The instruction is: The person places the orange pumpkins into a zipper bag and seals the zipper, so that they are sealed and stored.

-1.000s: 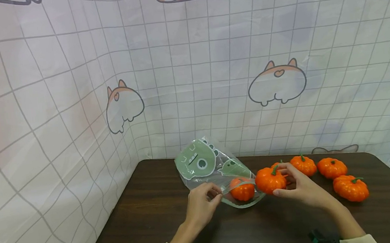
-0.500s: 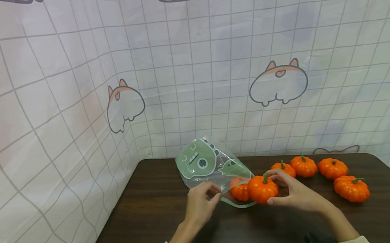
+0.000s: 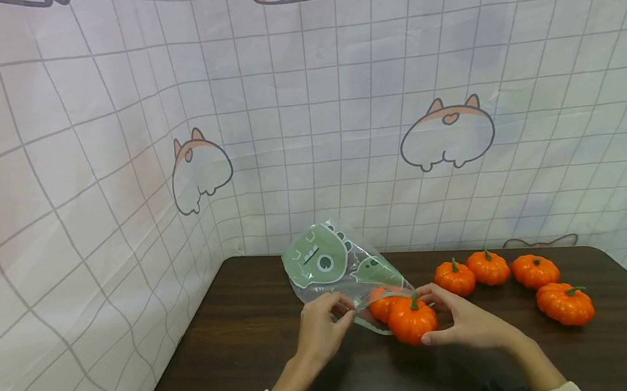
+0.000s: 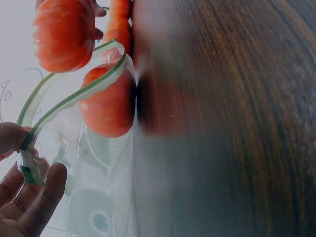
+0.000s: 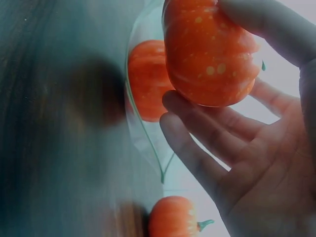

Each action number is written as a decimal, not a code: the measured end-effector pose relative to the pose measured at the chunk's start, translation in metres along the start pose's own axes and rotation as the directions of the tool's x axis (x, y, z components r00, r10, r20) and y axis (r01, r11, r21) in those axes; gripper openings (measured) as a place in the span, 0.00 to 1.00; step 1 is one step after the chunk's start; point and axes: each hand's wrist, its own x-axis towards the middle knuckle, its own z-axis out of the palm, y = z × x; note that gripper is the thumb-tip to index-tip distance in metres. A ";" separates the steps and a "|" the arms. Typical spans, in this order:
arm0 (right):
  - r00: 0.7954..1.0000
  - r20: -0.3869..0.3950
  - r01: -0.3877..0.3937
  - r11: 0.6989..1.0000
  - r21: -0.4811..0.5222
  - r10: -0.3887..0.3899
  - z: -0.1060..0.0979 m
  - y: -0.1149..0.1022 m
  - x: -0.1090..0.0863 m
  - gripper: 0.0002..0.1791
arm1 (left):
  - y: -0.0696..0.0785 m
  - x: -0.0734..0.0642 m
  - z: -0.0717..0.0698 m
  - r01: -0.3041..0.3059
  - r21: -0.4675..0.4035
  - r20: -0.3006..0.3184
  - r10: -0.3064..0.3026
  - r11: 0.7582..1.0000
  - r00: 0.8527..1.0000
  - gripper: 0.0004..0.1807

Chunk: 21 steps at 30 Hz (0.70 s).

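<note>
My right hand [image 3: 464, 323] grips a small orange pumpkin [image 3: 413, 320] with a green stem, held up at the mouth of a clear zip bag [image 3: 369, 261] printed with green cartoon dinosaurs. With its fingertips, my left hand [image 3: 327, 324] pinches the bag's green-edged rim at the left corner, and the mouth gapes in the left wrist view. Inside the bag near its opening lies another pumpkin [image 4: 109, 106], partly hidden in the head view by the held one. From the right wrist side, the held pumpkin [image 5: 210, 57] sits between thumb and fingers, apart from the tabletop.
Several more pumpkins stand on the dark wooden table [image 3: 247, 330] to the right: one pumpkin [image 3: 455, 278] close behind my right hand, another pumpkin [image 3: 564, 304] furthest right. A white gridded cloth [image 3: 309, 157] with cartoon dogs hangs behind and at the left.
My right hand has carried the held pumpkin left and nearer me, in front of the bag's mouth, uncovering a pumpkin behind it. The left hand stays almost still on the rim.
</note>
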 end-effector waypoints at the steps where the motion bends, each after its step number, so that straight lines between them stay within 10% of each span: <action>1: 1.000 0.005 0.000 1.000 0.001 0.000 0.001 0.001 0.001 0.37 | 0.000 0.000 0.000 0.003 0.000 0.001 -0.003 1.000 1.000 0.08; 21: 0.999 -0.041 -0.013 0.991 -0.137 0.007 0.015 0.011 0.006 0.37 | 0.004 -0.002 0.001 0.001 -0.015 0.018 -0.001 1.000 1.000 0.09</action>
